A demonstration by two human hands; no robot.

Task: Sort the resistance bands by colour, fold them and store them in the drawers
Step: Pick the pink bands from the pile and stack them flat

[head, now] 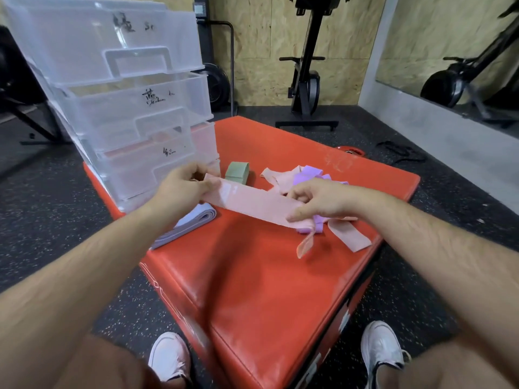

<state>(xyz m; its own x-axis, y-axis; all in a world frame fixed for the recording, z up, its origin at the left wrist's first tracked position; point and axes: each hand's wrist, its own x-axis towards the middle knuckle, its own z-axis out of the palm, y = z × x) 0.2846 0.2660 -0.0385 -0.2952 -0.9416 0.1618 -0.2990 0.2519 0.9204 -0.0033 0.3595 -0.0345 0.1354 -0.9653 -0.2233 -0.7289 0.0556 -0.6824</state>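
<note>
My left hand (179,189) pinches one end of the pink band (252,203), thumb on top of the strip. My right hand (317,200) has its fingers curled round the other end. The band is held flat above the red box (266,276), near the drawers (146,113). I judge it light, thin and limp, with a glossy face that may slip, so it is best gripped at both ends and folded end to end. The unsorted pile (280,178) lies just beyond my right hand.
</note>
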